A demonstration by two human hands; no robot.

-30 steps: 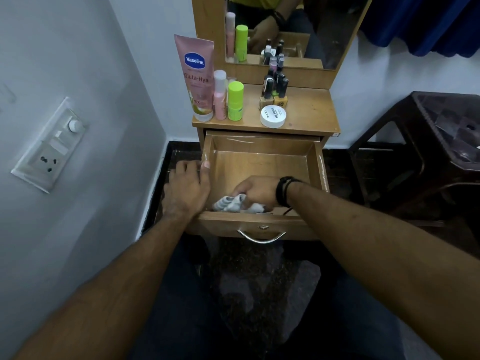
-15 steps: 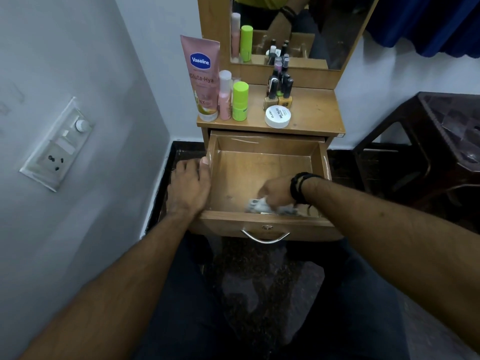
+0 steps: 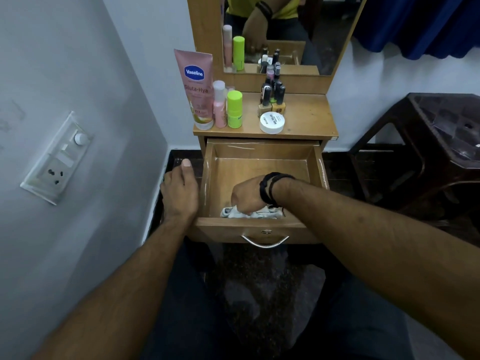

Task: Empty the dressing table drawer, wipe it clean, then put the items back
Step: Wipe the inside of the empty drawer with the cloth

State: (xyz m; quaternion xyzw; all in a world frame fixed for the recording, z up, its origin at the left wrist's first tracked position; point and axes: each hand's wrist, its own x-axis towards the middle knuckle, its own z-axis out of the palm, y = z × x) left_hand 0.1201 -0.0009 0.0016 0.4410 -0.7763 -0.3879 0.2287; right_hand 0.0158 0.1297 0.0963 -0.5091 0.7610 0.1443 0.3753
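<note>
Both hands are in view. My right hand (image 3: 246, 194) is curled closed, gripping the white cloth (image 3: 249, 212) and pressing it to the drawer floor hard against the front wall, at about 6 o'clock within the drawer (image 3: 259, 154). My left hand (image 3: 179, 193) lies outside the drawer at its 9 o'clock side, loosely curled, thumb forward; I cannot tell whether it touches the side panel or grips anything.

The drawer stands pulled out toward me, its long axis running 12 to 6. Apart from the cloth it looks bare. Unwiped floor, by my judgement, lies from the right hand toward 12 o'clock, so the next stroke calls for a push away from me; the right hand is the nearer.

Above, at 12 o'clock, the bench (image 3: 306, 118) carries the removed items: lotion tube (image 3: 194, 87), pink bottle (image 3: 219, 105), green bottle (image 3: 234, 109), nail polish bottles (image 3: 272, 97), white jar (image 3: 272, 122). Returning them is not yet begun.
</note>
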